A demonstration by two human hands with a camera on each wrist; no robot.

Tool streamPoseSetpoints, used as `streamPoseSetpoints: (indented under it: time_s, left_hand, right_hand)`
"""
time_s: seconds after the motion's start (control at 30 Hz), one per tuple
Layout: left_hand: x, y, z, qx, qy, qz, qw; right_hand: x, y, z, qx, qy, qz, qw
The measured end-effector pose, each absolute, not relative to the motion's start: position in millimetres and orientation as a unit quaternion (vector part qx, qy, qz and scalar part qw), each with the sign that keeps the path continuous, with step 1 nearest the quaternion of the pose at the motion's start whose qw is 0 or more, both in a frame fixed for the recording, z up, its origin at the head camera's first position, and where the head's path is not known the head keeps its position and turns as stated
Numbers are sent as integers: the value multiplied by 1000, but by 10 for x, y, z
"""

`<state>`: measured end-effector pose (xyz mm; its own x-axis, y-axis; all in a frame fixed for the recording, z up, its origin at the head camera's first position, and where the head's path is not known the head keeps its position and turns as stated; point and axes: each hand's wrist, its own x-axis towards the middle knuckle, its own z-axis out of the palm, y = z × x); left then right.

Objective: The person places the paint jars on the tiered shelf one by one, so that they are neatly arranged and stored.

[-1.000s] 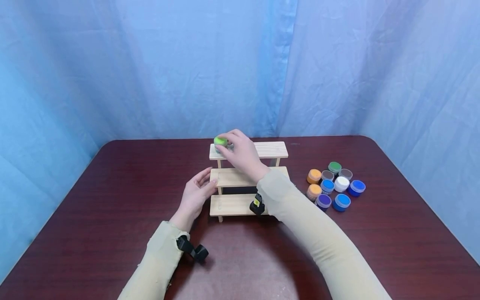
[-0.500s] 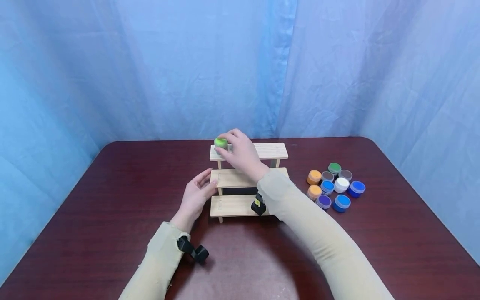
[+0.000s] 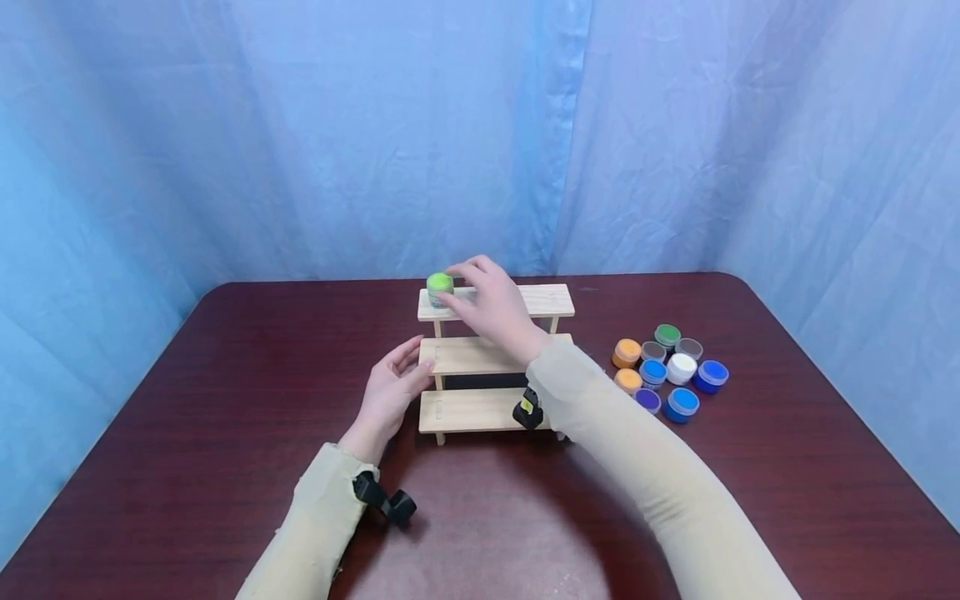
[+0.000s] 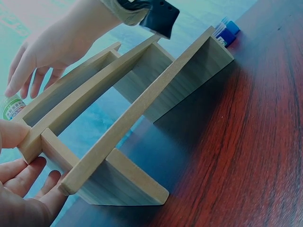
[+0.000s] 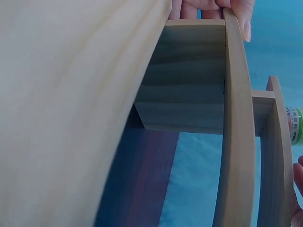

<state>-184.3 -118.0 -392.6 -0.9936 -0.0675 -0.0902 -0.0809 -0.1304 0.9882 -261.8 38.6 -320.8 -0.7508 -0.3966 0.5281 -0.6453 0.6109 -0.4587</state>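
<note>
Head view: wooden three-tier stand was pinched by the left hand; up top, lime-green paint jar was flanked, ungripped, by the parted right hand.

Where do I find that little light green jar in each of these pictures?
Head: the light green jar is slightly left of centre, on the top tier of the wooden stand.
Left wrist: at the left edge, about mid-height.
Right wrist: at the right edge, just below mid-height.
Shared landmark: the wooden stand, gripped by the left hand.

A green-topped jar stands upright atop a wooden rack.
</note>
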Motion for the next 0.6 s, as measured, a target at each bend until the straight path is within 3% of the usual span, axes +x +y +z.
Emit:
streamPoseSetpoints:
  time_s: [0.6]
  left_hand:
    - [-1843, -1196, -3951, -60, 660, 748, 7]
  right_hand:
    - [-2415, 760, -3405, 308, -845, 371, 230]
